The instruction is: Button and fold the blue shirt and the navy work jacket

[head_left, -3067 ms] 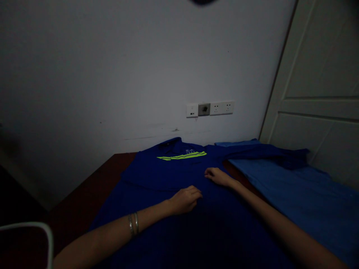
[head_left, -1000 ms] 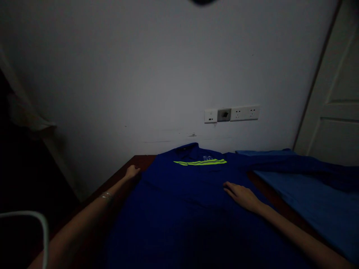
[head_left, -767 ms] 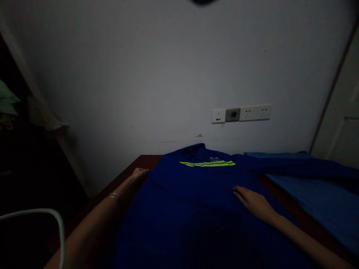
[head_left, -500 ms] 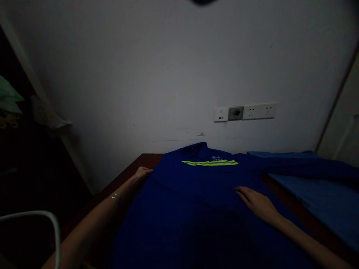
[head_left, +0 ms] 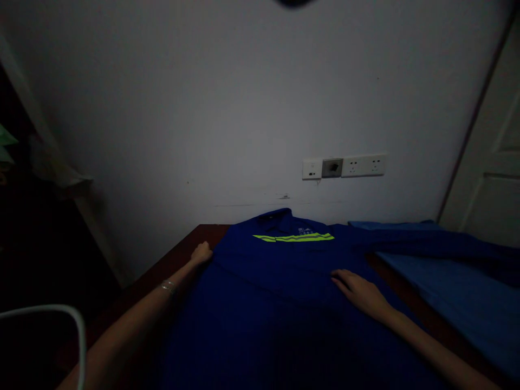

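A dark blue work shirt (head_left: 276,303) with a yellow-green reflective stripe (head_left: 293,237) lies flat on a dark brown table (head_left: 174,260), collar toward the wall. My left hand (head_left: 201,253) rests at the shirt's left edge near the shoulder, fingers curled on the cloth. A thin bracelet (head_left: 166,285) sits on that wrist. My right hand (head_left: 357,292) lies flat on the shirt's middle right, fingers stretched out.
A lighter blue garment (head_left: 447,281) is spread on the table's right side, with a dark blue sleeve (head_left: 426,238) lying across it. Wall sockets (head_left: 344,167) sit above the table. A white door (head_left: 491,179) stands at right. A white curved rim (head_left: 60,314) shows at lower left.
My left hand went from the shirt's middle to its left edge and has since curled on the cloth there. My right hand stays flat on the shirt.
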{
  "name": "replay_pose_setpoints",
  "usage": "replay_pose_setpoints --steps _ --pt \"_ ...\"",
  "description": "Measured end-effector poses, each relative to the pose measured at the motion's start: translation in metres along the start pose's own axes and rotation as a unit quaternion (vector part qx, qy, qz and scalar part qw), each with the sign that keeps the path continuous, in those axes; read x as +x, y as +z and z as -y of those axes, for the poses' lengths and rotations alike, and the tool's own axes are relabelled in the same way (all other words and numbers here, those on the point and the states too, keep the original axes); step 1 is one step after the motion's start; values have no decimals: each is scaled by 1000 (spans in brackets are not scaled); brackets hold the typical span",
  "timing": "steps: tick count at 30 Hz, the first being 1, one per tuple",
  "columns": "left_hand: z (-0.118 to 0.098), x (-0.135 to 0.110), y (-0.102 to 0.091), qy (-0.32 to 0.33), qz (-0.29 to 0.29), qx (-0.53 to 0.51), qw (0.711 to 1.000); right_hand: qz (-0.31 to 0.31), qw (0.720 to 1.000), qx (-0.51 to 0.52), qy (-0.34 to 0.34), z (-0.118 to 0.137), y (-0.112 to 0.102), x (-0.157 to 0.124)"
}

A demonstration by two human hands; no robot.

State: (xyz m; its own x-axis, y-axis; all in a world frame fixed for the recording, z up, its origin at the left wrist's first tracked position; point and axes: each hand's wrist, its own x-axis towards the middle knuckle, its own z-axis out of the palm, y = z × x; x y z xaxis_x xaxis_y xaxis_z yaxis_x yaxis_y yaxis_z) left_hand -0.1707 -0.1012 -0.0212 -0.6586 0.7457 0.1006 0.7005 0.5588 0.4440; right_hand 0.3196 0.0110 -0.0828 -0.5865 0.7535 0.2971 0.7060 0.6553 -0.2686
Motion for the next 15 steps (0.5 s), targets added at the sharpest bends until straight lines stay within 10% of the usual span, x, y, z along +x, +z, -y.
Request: replay_pose_setpoints --steps 6,15 --pt "-40 -11 38 123 -24 142 982 -52 991 -12 -125 46 -13 -9" --pt "-42 -16 67 190 120 199 954 175 965 56 -190 90 -12 -30"
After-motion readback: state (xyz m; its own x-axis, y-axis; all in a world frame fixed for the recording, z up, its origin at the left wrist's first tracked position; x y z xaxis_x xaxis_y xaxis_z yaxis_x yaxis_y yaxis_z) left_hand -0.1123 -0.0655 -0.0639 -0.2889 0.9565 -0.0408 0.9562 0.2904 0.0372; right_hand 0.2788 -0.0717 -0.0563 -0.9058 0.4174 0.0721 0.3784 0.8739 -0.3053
